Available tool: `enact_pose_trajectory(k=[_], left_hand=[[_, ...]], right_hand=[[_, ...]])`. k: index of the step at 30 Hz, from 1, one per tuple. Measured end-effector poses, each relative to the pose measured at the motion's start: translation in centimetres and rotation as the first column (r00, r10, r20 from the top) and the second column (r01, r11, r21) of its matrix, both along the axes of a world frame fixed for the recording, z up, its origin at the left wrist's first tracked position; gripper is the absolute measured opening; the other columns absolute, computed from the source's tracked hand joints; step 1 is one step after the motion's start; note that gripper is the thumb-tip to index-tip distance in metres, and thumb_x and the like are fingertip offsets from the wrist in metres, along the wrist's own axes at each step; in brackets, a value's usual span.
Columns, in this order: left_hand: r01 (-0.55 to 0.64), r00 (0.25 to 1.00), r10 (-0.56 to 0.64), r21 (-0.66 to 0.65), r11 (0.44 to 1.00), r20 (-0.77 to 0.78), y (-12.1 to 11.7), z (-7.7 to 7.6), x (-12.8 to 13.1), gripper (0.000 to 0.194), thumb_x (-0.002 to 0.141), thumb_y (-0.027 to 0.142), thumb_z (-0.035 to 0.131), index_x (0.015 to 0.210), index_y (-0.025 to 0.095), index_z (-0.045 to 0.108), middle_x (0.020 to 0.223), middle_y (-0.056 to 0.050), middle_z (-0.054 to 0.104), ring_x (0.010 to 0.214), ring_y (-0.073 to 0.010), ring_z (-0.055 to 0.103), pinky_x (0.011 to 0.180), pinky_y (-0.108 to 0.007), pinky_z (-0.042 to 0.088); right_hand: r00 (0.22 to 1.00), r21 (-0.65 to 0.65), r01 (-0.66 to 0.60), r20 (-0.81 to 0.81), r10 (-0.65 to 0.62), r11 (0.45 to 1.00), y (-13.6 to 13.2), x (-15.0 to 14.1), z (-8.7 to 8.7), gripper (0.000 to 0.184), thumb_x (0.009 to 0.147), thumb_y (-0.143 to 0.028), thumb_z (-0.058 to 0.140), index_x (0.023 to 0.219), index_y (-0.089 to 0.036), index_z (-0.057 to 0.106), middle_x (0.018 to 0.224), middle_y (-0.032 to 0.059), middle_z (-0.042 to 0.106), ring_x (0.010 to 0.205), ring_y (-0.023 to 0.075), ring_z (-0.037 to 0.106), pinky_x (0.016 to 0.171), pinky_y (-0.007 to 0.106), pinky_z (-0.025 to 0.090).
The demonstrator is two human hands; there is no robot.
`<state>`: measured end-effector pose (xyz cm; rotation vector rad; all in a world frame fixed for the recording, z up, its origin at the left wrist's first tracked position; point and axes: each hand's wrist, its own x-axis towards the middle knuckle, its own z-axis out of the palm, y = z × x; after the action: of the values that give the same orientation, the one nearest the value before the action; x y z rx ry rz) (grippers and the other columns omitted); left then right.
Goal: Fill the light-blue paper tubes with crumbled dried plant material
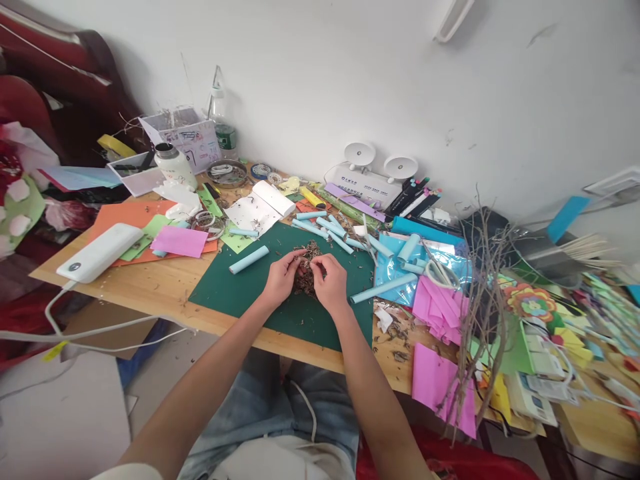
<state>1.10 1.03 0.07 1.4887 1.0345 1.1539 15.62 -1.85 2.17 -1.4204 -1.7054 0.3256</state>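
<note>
My left hand (281, 279) and my right hand (331, 280) meet over a small heap of brown dried plant bits (305, 285) on a dark green mat (345, 319). Thumb and fingers of each hand are pinched together on some of the crumbly stuff; the exact piece between them is too small to make out. To the left of my hands lies a rolled light blue paper tube (249, 260). More blue tubes (313, 228) are piled loosely at the mat's far edge, and another tube (383, 289) crosses its right edge.
A white power bank (100, 252) with a cable sits at the table's left edge. Scissors (440, 270), pink paper (443, 387) and a bundle of dry twigs (483, 300) crowd the right. Behind stand a white bottle (175, 167) and a white double-disc lamp (373, 177).
</note>
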Motion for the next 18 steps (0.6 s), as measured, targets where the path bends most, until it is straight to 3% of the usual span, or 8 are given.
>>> enact_pose_trajectory(k=[2, 5, 11, 18], left_hand=[[0.000, 1.000, 0.000, 0.008, 1.000, 0.018, -0.05, 0.09, 0.02, 0.032, 0.094, 0.037, 0.047, 0.118, 0.019, 0.059, 0.088, -0.004, 0.069, 0.070, -0.0142, 0.061, 0.071, -0.027, 0.050], [-0.001, 0.999, 0.003, -0.027, 1.000, 0.053, -0.09, 0.04, 0.15, 0.025, 0.093, 0.036, 0.050, 0.111, 0.020, 0.055, 0.077, -0.001, 0.067, 0.067, -0.0140, 0.062, 0.066, -0.026, 0.050], [-0.056, 0.996, 0.062, -0.091, 0.994, 0.063, 0.04, -0.41, 0.25, 0.020, 0.085, 0.037, 0.060, 0.085, 0.018, 0.065, 0.064, 0.001, 0.063, 0.057, -0.0129, 0.058, 0.056, -0.023, 0.047], [-0.019, 1.000, 0.019, 0.006, 1.000, -0.017, -0.28, -0.18, 0.09, 0.032, 0.086, 0.045, 0.059, 0.092, 0.017, 0.072, 0.072, -0.003, 0.069, 0.065, -0.0163, 0.062, 0.062, -0.026, 0.050]], right_hand=[[1.000, 0.010, 0.016, -0.015, -0.015, 1.000, 0.04, 0.09, 0.00, 0.017, 0.093, -0.023, 0.044, 0.087, -0.020, 0.060, 0.085, 0.0047, 0.062, 0.079, 0.0176, 0.057, 0.074, 0.029, 0.046], [0.999, 0.014, 0.009, -0.034, -0.008, 1.000, 0.02, 0.15, 0.08, 0.016, 0.093, -0.023, 0.044, 0.087, -0.020, 0.059, 0.084, 0.0043, 0.062, 0.077, 0.0170, 0.057, 0.073, 0.029, 0.046], [0.997, 0.017, -0.071, -0.028, 0.072, 0.997, -0.18, -0.18, 0.22, 0.017, 0.093, -0.024, 0.045, 0.088, -0.021, 0.061, 0.087, 0.0052, 0.063, 0.081, 0.0176, 0.058, 0.075, 0.029, 0.047], [0.999, 0.033, -0.016, 0.032, 0.015, 0.999, -0.17, -0.19, -0.11, 0.019, 0.094, -0.025, 0.046, 0.090, -0.021, 0.064, 0.089, 0.0072, 0.066, 0.083, 0.0189, 0.060, 0.078, 0.032, 0.049]])
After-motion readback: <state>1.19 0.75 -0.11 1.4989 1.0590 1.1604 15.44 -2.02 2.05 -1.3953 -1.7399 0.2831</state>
